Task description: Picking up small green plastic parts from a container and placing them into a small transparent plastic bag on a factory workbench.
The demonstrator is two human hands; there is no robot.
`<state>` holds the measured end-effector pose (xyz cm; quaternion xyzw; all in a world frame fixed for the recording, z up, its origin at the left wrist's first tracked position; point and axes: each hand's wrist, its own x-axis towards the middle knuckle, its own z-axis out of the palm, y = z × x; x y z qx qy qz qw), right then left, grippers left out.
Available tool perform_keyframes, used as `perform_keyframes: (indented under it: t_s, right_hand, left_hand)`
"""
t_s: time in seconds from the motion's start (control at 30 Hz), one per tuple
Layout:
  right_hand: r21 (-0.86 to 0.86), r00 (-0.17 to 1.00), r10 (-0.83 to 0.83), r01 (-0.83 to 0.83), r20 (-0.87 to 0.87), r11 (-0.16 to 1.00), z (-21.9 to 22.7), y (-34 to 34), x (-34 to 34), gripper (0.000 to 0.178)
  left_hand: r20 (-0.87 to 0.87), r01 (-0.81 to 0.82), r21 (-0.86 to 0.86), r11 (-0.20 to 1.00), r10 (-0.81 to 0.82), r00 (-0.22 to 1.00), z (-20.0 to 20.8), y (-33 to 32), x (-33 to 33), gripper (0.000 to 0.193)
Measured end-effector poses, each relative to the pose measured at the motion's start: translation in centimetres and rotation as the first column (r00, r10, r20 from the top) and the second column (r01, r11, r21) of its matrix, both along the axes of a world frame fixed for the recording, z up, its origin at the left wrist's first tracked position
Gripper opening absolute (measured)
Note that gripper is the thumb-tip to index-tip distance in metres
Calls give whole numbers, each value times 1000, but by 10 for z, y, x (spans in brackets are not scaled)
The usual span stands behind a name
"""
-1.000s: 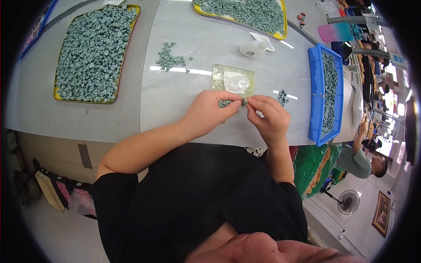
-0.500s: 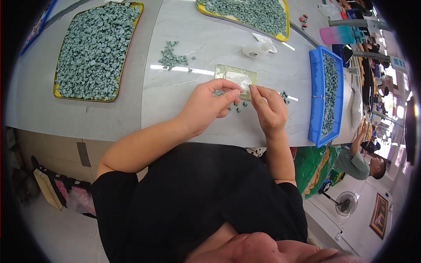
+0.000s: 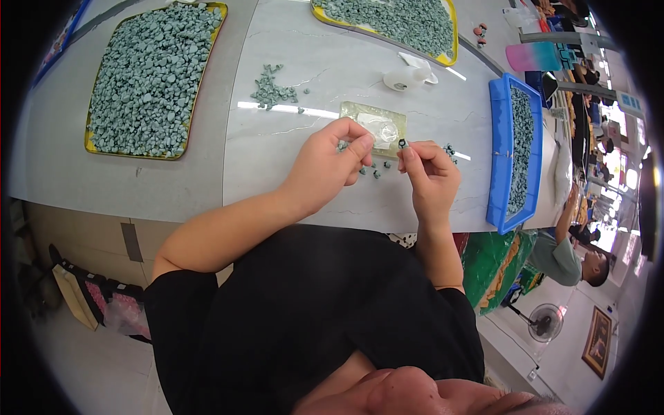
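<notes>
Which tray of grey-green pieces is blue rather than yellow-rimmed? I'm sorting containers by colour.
The narrow blue tray at the table's right edge, right of the right hand. The other two trays have yellow rims.

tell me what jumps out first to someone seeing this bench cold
The yellow-rimmed tray heaped with small grey-green pieces at the far left of the pale marbled table draws the eye first. At the centre, the right hand pinches one tiny dark piece at its fingertips, while the left hand rests on a clear plastic pad. A long blue plastic bin of similar pieces sits to the right.
</notes>
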<state>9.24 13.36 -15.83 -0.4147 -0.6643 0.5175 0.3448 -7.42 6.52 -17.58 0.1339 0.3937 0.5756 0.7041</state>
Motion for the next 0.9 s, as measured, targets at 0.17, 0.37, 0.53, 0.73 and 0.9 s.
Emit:
perform_keyframes:
  t_s: [0.17, 0.37, 0.53, 0.73, 0.9]
  right_hand:
    - [-135, 995, 25, -37, -92, 990, -1, -7, -1, 3]
    - [481, 985, 38, -115, 167, 869, -4, -9, -8, 15]
    - [688, 980, 47, -169, 193, 706, -5, -7, -12, 23]
    - [767, 967, 56, -231, 248, 599, -8, -8, -14, 25]
    - [822, 968, 59, -237, 242, 518, -7, -11, -17, 23]
  left_hand:
    - [23, 79, 10, 997, -80, 997, 1, 0, 0, 19]
    - [80, 95, 5, 995, -95, 992, 1, 0, 1, 21]
    - [83, 97, 12, 995, -98, 992, 0, 0, 2, 20]
    - [36, 120, 28, 992, -121, 992, -2, -2, 2, 18]
    - [-109, 118, 84, 989, -109, 988, -4, -6, 4, 18]
